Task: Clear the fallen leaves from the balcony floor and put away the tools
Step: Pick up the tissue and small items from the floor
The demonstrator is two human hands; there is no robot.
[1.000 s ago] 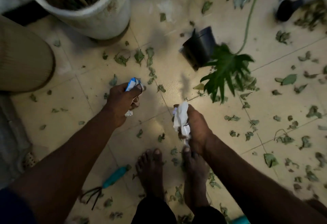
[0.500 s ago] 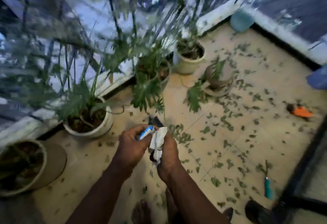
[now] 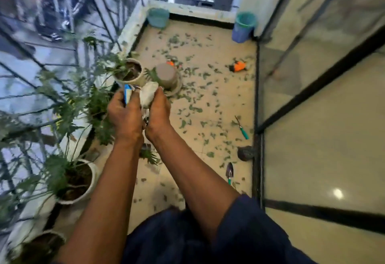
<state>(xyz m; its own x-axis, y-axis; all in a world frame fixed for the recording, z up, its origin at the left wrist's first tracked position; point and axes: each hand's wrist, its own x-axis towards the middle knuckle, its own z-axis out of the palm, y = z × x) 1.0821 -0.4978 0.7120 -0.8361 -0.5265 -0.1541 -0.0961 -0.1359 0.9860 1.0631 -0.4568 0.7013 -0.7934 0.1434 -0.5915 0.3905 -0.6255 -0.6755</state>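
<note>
My left hand [image 3: 125, 115] grips a blue and white wrapper [image 3: 127, 95]. Close beside it, my right hand [image 3: 158, 111] holds a crumpled white paper [image 3: 148, 93]; both are raised at chest height over the balcony. Fallen green leaves [image 3: 195, 109] lie scattered across the beige tiled floor [image 3: 220, 101]. Tools lie on the floor: a green-handled hand rake [image 3: 241, 128], a small trowel [image 3: 229, 172] near the sliding door, and two orange items, one orange item [image 3: 239, 66] near the far right, the other orange item [image 3: 171, 63] behind a pot.
Potted plants [image 3: 129, 74] line the railing on the left, one pot [image 3: 77, 180] nearer me. An overturned pot [image 3: 166, 76] sits on a saucer. Two teal bins, the first bin [image 3: 158, 16] and the second bin [image 3: 243, 26], stand at the far wall. A glass sliding door [image 3: 312, 97] bounds the right side. A dark round object [image 3: 245, 153] lies by the door track.
The view has swung up from my feet to the whole balcony as I stood up. My hands came together and rose, still holding the wrapper and the paper.
</note>
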